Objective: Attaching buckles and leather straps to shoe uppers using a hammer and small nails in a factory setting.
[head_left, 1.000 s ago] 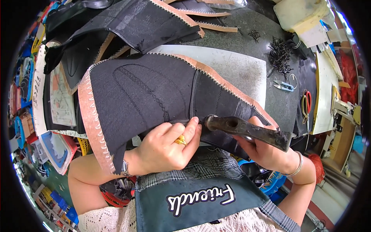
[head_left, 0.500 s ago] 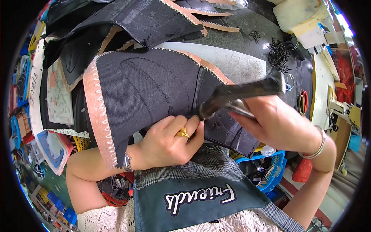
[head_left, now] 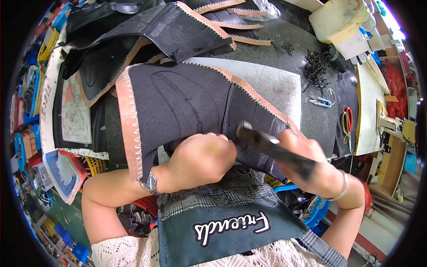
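Observation:
A dark fabric-like boot shaft piece (head_left: 178,95) lies before me, with zigzag-stitched tan edging and curved stitch lines. My left hand (head_left: 202,155), blurred, rests at its near edge with the fingers curled in and closed on the piece; the fingertips are partly hidden. My right hand (head_left: 311,162) grips a hammer (head_left: 278,151) by its dark handle. The hammer's head is low over the piece, just right of my left fingers and close to a raised seam. Motion blur hides whether it touches. A bit of silver metal shows beside the handle.
A pale slab (head_left: 273,75) lies under the piece. More black tan-edged pieces (head_left: 160,33) are heaped at the back left. To the right are black scraps (head_left: 316,66), blue thread snips (head_left: 321,101), red-handled scissors (head_left: 346,122) and a whitish container (head_left: 336,20). A blue basket (head_left: 316,213) sits below.
The hammer has swung round: its handle now slants toward the lower right, and my right hand is lower. My left hand stays near the seam, now blurred. The whole view has shifted slightly.

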Available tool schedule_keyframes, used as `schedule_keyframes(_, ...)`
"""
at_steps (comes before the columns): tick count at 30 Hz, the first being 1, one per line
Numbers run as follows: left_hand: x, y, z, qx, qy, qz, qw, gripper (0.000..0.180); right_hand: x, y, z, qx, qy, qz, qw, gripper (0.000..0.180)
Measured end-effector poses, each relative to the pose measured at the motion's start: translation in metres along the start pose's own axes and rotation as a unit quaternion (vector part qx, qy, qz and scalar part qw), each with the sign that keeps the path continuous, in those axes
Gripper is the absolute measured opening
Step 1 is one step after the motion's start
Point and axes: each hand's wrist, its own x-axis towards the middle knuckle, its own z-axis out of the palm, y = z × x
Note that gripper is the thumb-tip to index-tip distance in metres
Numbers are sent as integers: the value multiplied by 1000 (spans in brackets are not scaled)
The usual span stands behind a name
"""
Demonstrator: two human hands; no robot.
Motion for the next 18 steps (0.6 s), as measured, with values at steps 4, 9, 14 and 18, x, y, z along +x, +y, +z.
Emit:
schedule_keyframes(4,10,-5,-25,22,5,-14,1000,30,-4,24,15,-19,203,-61,977,15)
schedule_keyframes(9,59,-73,-157,252,167,-58,951,27,-36,78,-22,112,465,187,858,20)
schedule_keyframes(14,20,-123,-337,616,230,-319,683,27,-81,173,-25,73,535,254,803,24)
schedule_keyframes(18,-43,-216,-318,675,155,-301,656,29,-114,235,-6,-11,562,261,785,26)
